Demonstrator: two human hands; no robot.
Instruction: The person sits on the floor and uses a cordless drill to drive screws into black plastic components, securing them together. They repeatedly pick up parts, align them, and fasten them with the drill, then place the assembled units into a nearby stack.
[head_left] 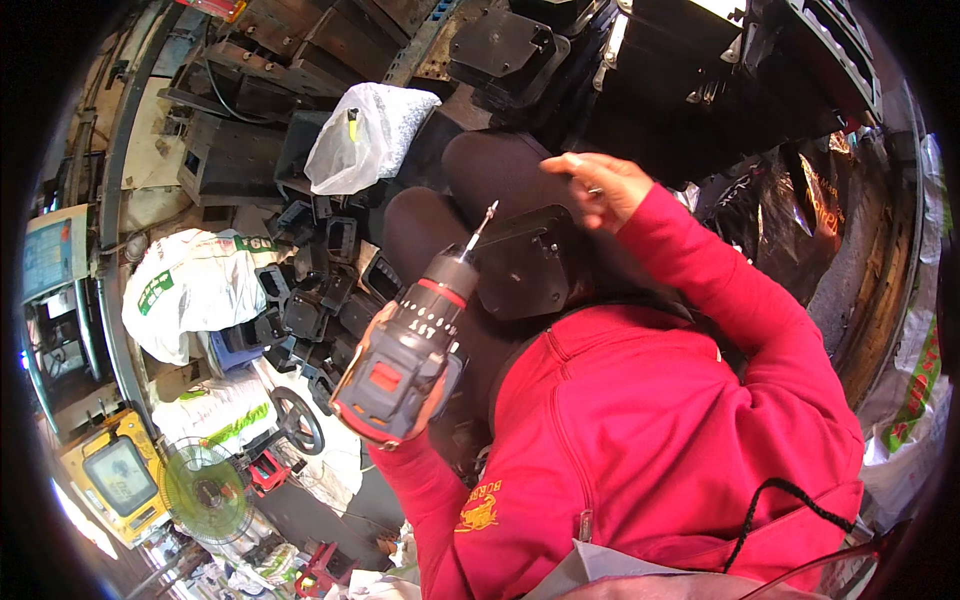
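A grey-and-black cordless drill (405,345) with a red collar is gripped in my left hand (366,372), whose fingers wrap round its body. Its thin driver bit (483,228) points up and away, over my lap. On my lap lies a black box-like part (530,268) with a flat cover and small holes; the bit is apart from it. My right hand (608,190) hovers beyond that part's right corner, index finger reaching left and the other fingers curled. A small shiny spot shows among the curled fingers, too small to name.
An open plastic bag of small silvery pieces (372,135) stands beyond my knees. Several black housings (310,310) are heaped on the left, near a white sack (195,285). More black covers (505,55) are stacked ahead. A green fan (207,490) stands at lower left.
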